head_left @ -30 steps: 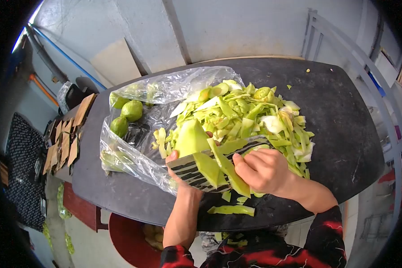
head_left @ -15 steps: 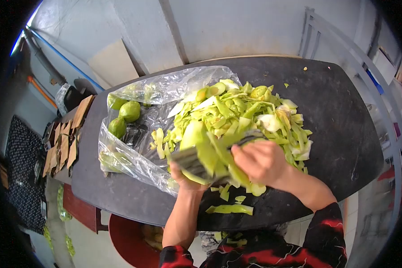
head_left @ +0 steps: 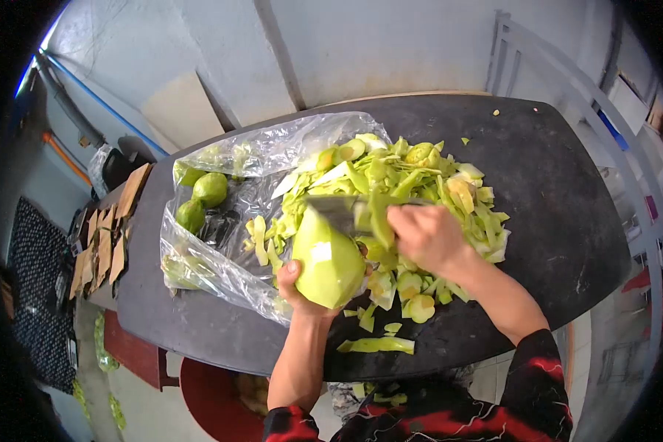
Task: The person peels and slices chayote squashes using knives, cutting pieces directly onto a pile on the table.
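Note:
My left hand point(head_left: 302, 295) is wrapped round the lower side of a large, pear-shaped green fruit point(head_left: 327, 267). The fruit's pale surface has flat, shiny cut facets. In my right hand point(head_left: 429, 237), closed on its handle, is a broad-bladed knife point(head_left: 335, 214). Its blade lies across the fruit's upper end, slightly blurred, and a strip of green peel point(head_left: 380, 219) hangs at it near my fingers. Whether the edge is touching the fruit I cannot tell. Behind and to the right of both hands rises a heap of green peelings point(head_left: 420, 177).
A clear plastic bag point(head_left: 232, 283) lies opened out on the dark table point(head_left: 567, 221), with several whole green fruits point(head_left: 211, 189) inside. Loose peel pieces point(head_left: 376, 345) lie by the near edge. Below stands a red tub point(head_left: 199, 398); cardboard pieces point(head_left: 104, 247) are at left.
The knife, formerly a blur low across the fruit, is now at its upper end. More of the fruit's cut face shows, and my right hand has moved slightly up.

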The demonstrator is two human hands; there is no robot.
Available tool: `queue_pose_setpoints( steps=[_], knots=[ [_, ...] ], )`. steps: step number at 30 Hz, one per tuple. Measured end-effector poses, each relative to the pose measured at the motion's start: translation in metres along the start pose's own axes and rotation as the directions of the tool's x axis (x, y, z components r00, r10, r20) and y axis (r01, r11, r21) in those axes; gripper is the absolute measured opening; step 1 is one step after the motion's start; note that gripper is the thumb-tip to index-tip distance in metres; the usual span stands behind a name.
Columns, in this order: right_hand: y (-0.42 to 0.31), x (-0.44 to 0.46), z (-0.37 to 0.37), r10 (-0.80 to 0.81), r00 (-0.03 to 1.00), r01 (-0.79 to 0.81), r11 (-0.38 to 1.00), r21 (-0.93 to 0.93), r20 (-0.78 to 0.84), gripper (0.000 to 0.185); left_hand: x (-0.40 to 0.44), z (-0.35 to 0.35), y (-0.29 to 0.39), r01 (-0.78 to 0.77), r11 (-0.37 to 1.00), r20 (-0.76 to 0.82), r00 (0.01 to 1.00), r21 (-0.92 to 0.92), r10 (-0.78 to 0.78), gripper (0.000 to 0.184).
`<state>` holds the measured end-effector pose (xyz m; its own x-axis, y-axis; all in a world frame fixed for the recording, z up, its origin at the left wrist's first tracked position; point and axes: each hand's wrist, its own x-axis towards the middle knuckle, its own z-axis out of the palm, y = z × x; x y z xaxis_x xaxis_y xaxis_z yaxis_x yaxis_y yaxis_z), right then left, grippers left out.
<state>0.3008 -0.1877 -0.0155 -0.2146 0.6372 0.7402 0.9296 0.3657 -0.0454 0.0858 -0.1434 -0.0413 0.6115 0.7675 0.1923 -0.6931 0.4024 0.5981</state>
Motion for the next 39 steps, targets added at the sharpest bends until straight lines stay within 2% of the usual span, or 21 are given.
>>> queue_pose_setpoints(
  steps=[2, 4, 6, 7, 9, 11, 14, 16, 18, 19, 20, 22, 24, 26, 27, 28, 29, 30, 33, 36, 39],
  knots=[
    [0.015, -0.005, 0.002, -0.003, 1.0, 0.004, 0.999, -0.038, 0.014, 0.01, 0.006, 0.014, 0.0, -0.036, 0.999, -0.02, 0.999, 0.035, 0.037, 0.086],
    [0.005, -0.006, -0.007, 0.032, 0.998, -0.034, 0.999, 0.041, 0.053, 0.013, 0.004, 0.01, -0.001, -0.01, 1.0, -0.048, 0.999, 0.023, 0.011, 0.087],
    [-0.011, -0.004, -0.017, -0.01, 0.999, 0.007, 0.997, 0.073, 0.043, 0.01, 0.004, 0.01, 0.001, -0.055, 0.994, -0.119, 0.991, 0.091, 0.065, 0.088],
    [-0.019, -0.001, -0.021, -0.077, 0.997, 0.078, 0.99, 0.122, -0.011, 0.01, 0.005, 0.008, -0.002, -0.1, 0.99, -0.163, 0.98, 0.096, 0.115, 0.087],
    [-0.03, 0.0, -0.03, -0.22, 0.973, 0.227, 0.964, 0.138, -0.066, 0.015, 0.002, 0.003, -0.003, -0.091, 0.979, -0.199, 0.979, -0.183, 0.053, 0.084],
    [-0.039, -0.001, -0.034, -0.245, 0.967, 0.25, 0.962, 0.106, -0.065, 0.013, 0.005, -0.006, 0.004, -0.079, 0.996, -0.131, 0.989, -0.035, 0.074, 0.082],
    [-0.044, 0.001, -0.038, -0.271, 0.961, 0.275, 0.958, 0.078, -0.061, 0.009, 0.005, 0.001, 0.006, -0.089, 0.996, -0.111, 0.99, -0.024, 0.086, 0.082],
    [-0.043, -0.001, -0.035, -0.307, 0.95, 0.307, 0.952, -0.02, -0.055, 0.008, 0.003, 0.002, 0.005, -0.087, 0.996, -0.108, 0.99, -0.005, 0.086, 0.082],
    [-0.023, 0.0, -0.015, -0.249, 0.965, 0.249, 0.969, -0.009, -0.084, 0.008, -0.001, 0.002, -0.001, -0.097, 0.988, -0.062, 0.994, -0.116, 0.091, 0.083],
    [-0.015, 0.0, -0.009, -0.188, 0.975, 0.189, 0.982, -0.001, -0.115, 0.007, 0.005, 0.008, -0.001, -0.126, 0.991, -0.127, 0.983, 0.055, 0.132, 0.085],
    [-0.012, -0.003, -0.01, -0.187, 0.975, 0.187, 0.982, -0.009, -0.12, 0.007, 0.002, 0.012, 0.002, -0.061, 0.998, -0.04, 0.997, 0.004, 0.061, 0.086],
    [-0.008, -0.002, -0.015, -0.138, 0.99, 0.139, 0.99, 0.03, -0.036, 0.008, 0.004, 0.019, 0.001, -0.095, 0.992, -0.069, 0.993, 0.078, 0.101, 0.087],
    [-0.023, -0.002, -0.023, -0.166, 0.985, 0.169, 0.983, 0.067, -0.049, 0.007, 0.001, 0.007, -0.004, -0.133, 0.991, -0.069, 0.989, -0.014, 0.132, 0.086],
    [-0.037, 0.001, -0.033, -0.286, 0.954, 0.293, 0.954, 0.064, -0.094, 0.006, 0.0, 0.005, 0.005, -0.084, 0.996, -0.105, 0.991, 0.005, 0.084, 0.083],
    [-0.041, 0.0, -0.034, -0.294, 0.95, 0.302, 0.95, 0.072, -0.109, 0.005, 0.0, 0.004, 0.009, -0.058, 0.998, -0.123, 0.991, 0.014, 0.059, 0.082],
    [-0.041, 0.0, -0.034, -0.29, 0.951, 0.299, 0.952, 0.072, -0.109, 0.005, 0.001, 0.007, 0.007, -0.065, 0.995, -0.093, 0.994, -0.076, 0.058, 0.082],
    [-0.04, -0.001, -0.034, -0.292, 0.951, 0.3, 0.951, 0.074, -0.102, 0.006, 0.001, 0.004, 0.006, -0.062, 0.995, -0.091, 0.994, -0.076, 0.055, 0.082],
    [-0.039, -0.001, -0.034, -0.297, 0.95, 0.304, 0.95, 0.075, -0.093, 0.006, 0.002, -0.001, 0.005, -0.048, 0.98, -0.025, 0.999, -0.195, 0.043, 0.082],
    [-0.02, -0.003, -0.016, -0.237, 0.964, 0.246, 0.967, 0.068, -0.119, 0.005, -0.001, -0.003, -0.002, -0.092, 0.991, -0.146, 0.986, -0.099, 0.077, 0.082],
    [-0.011, -0.006, -0.007, -0.195, 0.977, 0.199, 0.98, 0.033, -0.091, 0.004, 0.002, 0.003, 0.0, -0.105, 0.984, -0.066, 0.993, -0.146, 0.096, 0.076],
    [-0.004, -0.006, 0.001, -0.161, 0.982, 0.163, 0.987, 0.008, -0.103, 0.009, 0.004, 0.015, 0.0, -0.139, 0.99, -0.147, 0.979, 0.021, 0.141, 0.079]
  ],
)
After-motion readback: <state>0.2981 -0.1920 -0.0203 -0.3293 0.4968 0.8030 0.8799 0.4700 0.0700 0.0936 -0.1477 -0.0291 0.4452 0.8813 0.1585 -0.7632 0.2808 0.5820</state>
